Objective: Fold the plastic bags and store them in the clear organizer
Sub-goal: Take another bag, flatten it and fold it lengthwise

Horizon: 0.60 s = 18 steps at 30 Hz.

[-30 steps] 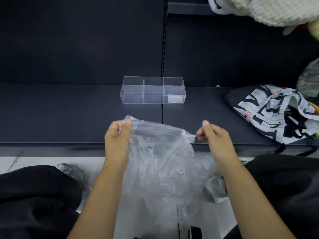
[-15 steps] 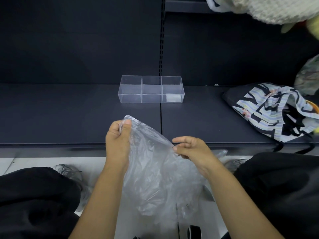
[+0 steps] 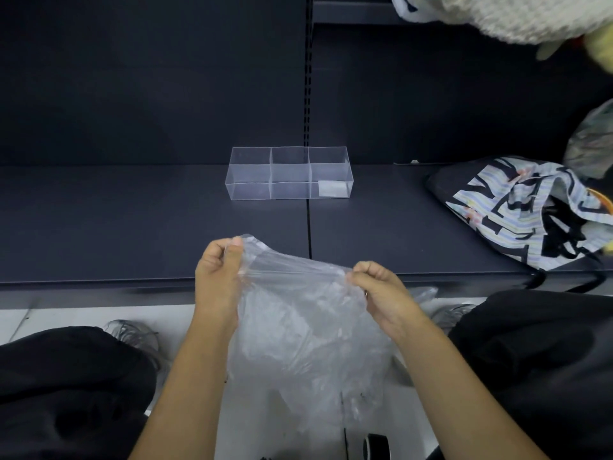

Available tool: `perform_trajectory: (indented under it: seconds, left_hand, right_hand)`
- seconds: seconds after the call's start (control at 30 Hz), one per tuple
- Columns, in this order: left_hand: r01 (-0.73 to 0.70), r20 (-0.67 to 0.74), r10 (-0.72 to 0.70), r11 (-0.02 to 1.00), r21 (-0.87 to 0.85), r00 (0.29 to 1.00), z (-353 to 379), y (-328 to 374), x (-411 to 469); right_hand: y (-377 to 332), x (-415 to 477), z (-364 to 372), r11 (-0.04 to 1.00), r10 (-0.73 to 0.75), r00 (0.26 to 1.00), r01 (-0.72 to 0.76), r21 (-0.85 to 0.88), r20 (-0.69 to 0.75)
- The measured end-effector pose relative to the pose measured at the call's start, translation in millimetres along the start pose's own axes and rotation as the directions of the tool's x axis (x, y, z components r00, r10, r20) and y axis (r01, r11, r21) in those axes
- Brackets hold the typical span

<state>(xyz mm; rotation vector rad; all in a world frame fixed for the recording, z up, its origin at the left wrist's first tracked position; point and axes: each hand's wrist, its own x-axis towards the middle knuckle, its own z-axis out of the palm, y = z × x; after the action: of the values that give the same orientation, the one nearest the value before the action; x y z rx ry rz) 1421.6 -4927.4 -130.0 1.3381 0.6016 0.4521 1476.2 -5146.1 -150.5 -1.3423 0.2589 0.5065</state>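
A person crouches before a dark shelf point(image 3: 132, 227), holding a clear plastic bag point(image 3: 305, 333) by its upper edge. The left hand point(image 3: 217, 277) pinches one end of that edge, thumb and curled fingers closed on the film, with a small peak of plastic rising just above the fingertips. The right hand point(image 3: 378, 287) grips the other end, fingers curled round a gathered bunch of the film. Between the two hands the edge runs taut and slopes down from the left hand to the right. The rest of the bag hangs crumpled below both hands, between the forearms, over a pale floor point(image 3: 83, 313).

The clear organizer point(image 3: 288, 174) stands on the shelf beyond the hands, well apart from the bag. It is divided into compartments, and a small whitish folded piece point(image 3: 331, 188) lies in its near right compartment. To the right on the shelf lies a patterned black-and-white fabric bag point(image 3: 517, 210). A fluffy white item point(image 3: 497, 14) shows at the top right corner.
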Motion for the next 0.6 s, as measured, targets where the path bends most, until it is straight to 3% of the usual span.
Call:
perform_trajectory:
  seconds: [0.23, 0.33, 0.37, 0.4, 0.47, 0.53, 0.6]
  left_hand:
    - [-0.040, -0.080, 0.061, 0.969, 0.244, 0.995, 0.6, -22.1, 0.1]
    - [-0.063, -0.071, 0.087, 0.953, 0.295, 0.994, 0.1, -26.8, 0.2]
    - [-0.073, -0.069, 0.099, 0.949, 0.305, 0.993, -0.4, -28.1, 0.4]
    - [-0.082, -0.077, 0.111, 0.945, 0.317, 0.991, -1.5, -29.9, 0.9]
    - [-0.076, -0.122, 0.125, 0.936, 0.342, 0.985, -4.0, -33.2, 1.7]
    - [-0.045, -0.189, 0.117, 0.937, 0.346, 0.975, -5.7, -35.7, 2.8]
    - [0.004, -0.259, 0.081, 0.951, 0.309, 0.963, -7.0, -37.5, 4.5]
  right_hand:
    - [-5.2, 7.0, 0.7, 0.937, -0.324, 0.901, 0.347, 0.032, -0.289]
    - [-13.3, 7.1, -1.8, 0.923, -0.378, 0.835, 0.372, -0.095, -0.400]
    - [-16.8, 6.3, -3.2, 0.937, -0.346, 0.847, 0.332, -0.105, -0.403]
    - [-19.7, 4.5, -4.5, 0.965, -0.263, 0.894, 0.246, -0.094, -0.363]
    - [-25.0, -0.6, -9.5, 0.996, -0.028, 0.991, 0.017, -0.083, -0.131]
    - [-24.5, -4.7, -16.0, 0.978, 0.114, 0.983, -0.085, -0.189, 0.147]
    - [-21.1, -8.4, -15.8, 0.949, 0.130, 0.948, -0.033, -0.314, 0.291]
